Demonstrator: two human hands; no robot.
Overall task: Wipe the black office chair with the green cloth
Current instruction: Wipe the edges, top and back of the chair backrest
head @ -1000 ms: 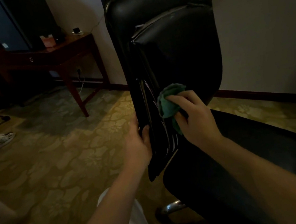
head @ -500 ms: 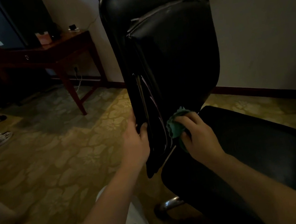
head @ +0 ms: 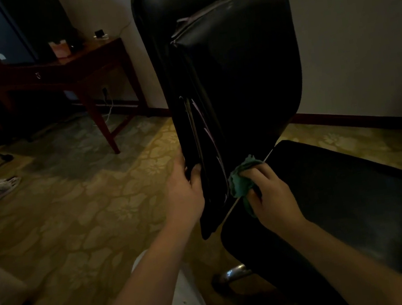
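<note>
Green cloth (head: 240, 180) slid lower on the black office chair (head: 236, 81).

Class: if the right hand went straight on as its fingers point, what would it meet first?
Probably the lower backrest of the black office chair, with only the held green cloth between; depth is unclear.
</note>
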